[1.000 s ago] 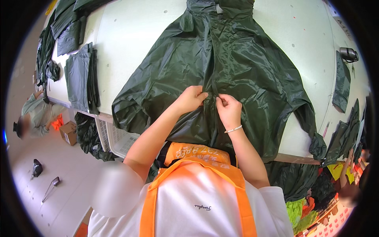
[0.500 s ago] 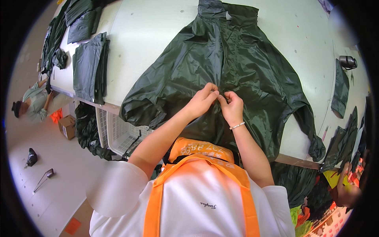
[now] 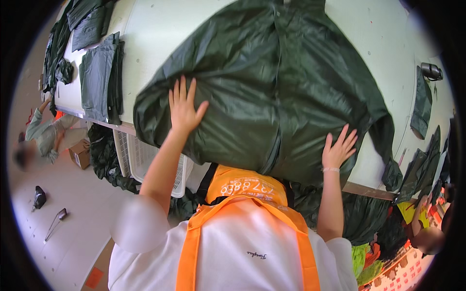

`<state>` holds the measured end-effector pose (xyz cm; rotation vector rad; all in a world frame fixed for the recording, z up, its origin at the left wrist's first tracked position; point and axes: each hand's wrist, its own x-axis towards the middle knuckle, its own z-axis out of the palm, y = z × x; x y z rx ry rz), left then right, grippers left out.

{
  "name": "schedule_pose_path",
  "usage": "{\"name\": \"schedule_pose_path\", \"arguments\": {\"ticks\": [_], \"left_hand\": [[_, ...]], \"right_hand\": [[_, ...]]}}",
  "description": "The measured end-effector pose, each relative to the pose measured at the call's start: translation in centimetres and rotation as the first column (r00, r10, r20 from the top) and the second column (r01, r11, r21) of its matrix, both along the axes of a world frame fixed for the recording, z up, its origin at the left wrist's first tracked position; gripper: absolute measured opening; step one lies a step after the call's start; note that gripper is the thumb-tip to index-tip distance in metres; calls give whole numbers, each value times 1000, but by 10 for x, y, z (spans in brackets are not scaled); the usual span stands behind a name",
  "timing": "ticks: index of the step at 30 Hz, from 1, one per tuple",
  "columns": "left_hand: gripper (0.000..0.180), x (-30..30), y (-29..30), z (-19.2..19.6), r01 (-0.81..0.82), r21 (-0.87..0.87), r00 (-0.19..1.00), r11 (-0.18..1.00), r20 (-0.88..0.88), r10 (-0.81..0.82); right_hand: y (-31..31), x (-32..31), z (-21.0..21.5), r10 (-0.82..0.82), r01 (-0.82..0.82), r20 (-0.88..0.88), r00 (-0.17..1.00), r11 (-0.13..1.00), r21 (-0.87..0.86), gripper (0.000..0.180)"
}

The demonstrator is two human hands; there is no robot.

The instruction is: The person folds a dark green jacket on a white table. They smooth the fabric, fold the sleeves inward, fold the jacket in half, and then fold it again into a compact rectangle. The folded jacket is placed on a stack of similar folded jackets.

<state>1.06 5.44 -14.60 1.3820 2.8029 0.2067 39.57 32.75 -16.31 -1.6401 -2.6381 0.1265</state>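
Note:
A dark green raincoat jacket (image 3: 242, 111) is spread front side up on the pale table, its front closure running down the middle. My left hand (image 3: 185, 107) lies on its left front panel, fingers spread, thumb pointing right. On the lower right part of the jacket rests my right hand (image 3: 338, 149), also with fingers apart. Neither hand grips anything. The jacket's bottom edge hangs over the table's near edge in front of my orange apron (image 3: 250, 186). Its collar is cut off by the upper rim of the view.
Folded dark green garments (image 3: 101, 80) lie on the table (image 3: 145, 43) at the left. White plastic baskets (image 3: 145, 157) stand below the near edge. At the far right are a metal flask (image 3: 431, 72) and more green pieces. Other people (image 3: 41, 133) are at the left and lower right.
My hands have parted from the front closure and now lie flat on either side of the jacket. The jacket's lower part looks spread wider and smoother.

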Motion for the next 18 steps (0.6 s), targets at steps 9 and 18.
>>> {"name": "schedule_pose_path", "arguments": {"ticks": [9, 18], "left_hand": [[60, -85, 130, -3, 33, 5, 924, 999, -381, -28], [49, 81, 173, 23, -53, -145, 893, 988, 436, 112]], "right_hand": [[121, -104, -20, -1, -3, 39, 999, 994, 109, 65], [-37, -146, 3, 70, -190, -647, 759, 975, -118, 21]]}}
